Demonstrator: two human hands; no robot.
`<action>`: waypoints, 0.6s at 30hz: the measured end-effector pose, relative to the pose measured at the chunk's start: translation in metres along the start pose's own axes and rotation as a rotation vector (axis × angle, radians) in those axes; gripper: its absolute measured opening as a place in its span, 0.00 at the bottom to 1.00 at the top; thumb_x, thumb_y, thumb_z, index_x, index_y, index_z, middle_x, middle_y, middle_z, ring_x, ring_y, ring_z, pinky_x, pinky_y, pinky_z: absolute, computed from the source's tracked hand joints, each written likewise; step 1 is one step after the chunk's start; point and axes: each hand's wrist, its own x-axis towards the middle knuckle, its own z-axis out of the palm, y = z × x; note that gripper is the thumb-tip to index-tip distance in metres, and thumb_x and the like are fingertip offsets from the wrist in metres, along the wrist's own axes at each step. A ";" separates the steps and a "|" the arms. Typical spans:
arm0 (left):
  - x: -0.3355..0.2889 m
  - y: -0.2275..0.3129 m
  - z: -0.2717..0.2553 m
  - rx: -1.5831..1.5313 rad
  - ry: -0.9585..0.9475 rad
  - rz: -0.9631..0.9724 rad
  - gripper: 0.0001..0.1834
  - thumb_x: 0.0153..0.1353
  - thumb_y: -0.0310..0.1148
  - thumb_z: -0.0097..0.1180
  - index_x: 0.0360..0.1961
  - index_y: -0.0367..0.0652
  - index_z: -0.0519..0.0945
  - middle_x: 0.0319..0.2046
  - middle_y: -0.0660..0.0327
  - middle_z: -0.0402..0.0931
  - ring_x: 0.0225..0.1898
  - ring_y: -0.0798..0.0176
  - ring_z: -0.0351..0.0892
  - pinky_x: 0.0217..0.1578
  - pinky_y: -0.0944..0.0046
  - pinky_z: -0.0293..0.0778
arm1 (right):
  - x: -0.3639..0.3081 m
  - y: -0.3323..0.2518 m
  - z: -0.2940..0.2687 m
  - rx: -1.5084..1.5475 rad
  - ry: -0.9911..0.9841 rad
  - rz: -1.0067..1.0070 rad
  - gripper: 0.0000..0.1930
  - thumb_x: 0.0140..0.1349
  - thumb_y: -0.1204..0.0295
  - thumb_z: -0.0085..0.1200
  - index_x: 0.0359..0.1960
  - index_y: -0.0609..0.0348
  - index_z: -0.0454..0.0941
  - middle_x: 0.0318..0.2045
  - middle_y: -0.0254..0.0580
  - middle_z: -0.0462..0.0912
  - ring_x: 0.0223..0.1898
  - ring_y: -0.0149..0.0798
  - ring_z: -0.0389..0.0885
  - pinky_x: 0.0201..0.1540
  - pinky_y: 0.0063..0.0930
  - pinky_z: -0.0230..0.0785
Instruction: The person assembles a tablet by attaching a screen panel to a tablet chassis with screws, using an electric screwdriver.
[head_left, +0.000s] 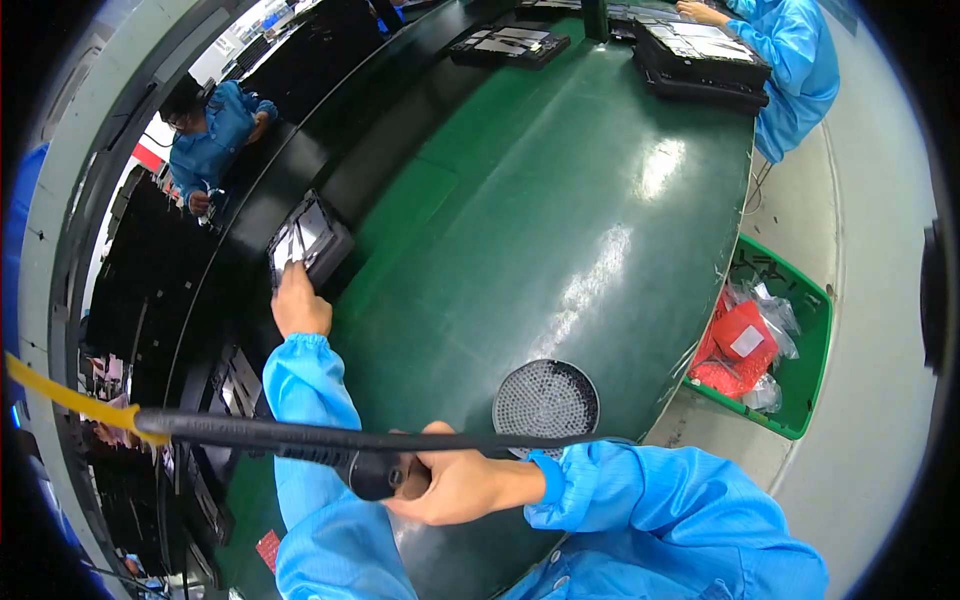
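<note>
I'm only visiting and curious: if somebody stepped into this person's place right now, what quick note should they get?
Left hand: stretched out, fingers on the near edge of a dark tray with pale parts, on the black belt.
Right hand: closed round a black power tool; its cable runs left.
Round perforated dish sits on the green bench by the right wrist.
Done: tray reached.
Left: tool not yet brought to the tray; more trays lie farther along.

One black tray (310, 240) under left hand (298, 305). One black handled tool (375, 470) in right hand (455, 485). One round perforated disc (546, 402) on green worktop (560, 200). One green bin (800, 350). Two other people in blue: one (210, 135) left, one (795, 60) far right. Two tray stacks: (510, 45), (700, 60).
</note>
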 end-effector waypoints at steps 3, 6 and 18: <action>-0.022 0.005 -0.031 -0.077 0.010 0.034 0.27 0.39 0.18 0.49 0.46 0.33 0.74 0.45 0.47 0.76 0.43 0.42 0.76 0.44 0.51 0.73 | 0.002 -0.001 -0.004 0.092 0.003 0.164 0.08 0.52 0.77 0.61 0.32 0.60 0.74 0.17 0.22 0.68 0.20 0.16 0.62 0.21 0.16 0.55; -0.094 -0.010 -0.041 -0.084 0.180 0.155 0.28 0.37 0.21 0.54 0.47 0.33 0.75 0.47 0.46 0.75 0.49 0.47 0.75 0.48 0.50 0.69 | 0.006 -0.017 -0.009 0.039 0.061 0.110 0.09 0.50 0.77 0.62 0.29 0.61 0.73 0.15 0.19 0.67 0.17 0.16 0.60 0.18 0.17 0.52; -0.287 0.096 -0.181 -0.410 -0.141 0.198 0.30 0.37 0.31 0.69 0.45 0.34 0.76 0.50 0.50 0.75 0.56 0.46 0.71 0.57 0.40 0.56 | 0.021 -0.060 -0.076 -0.143 0.332 -0.028 0.10 0.48 0.81 0.64 0.30 0.66 0.75 0.17 0.34 0.78 0.15 0.26 0.75 0.17 0.18 0.64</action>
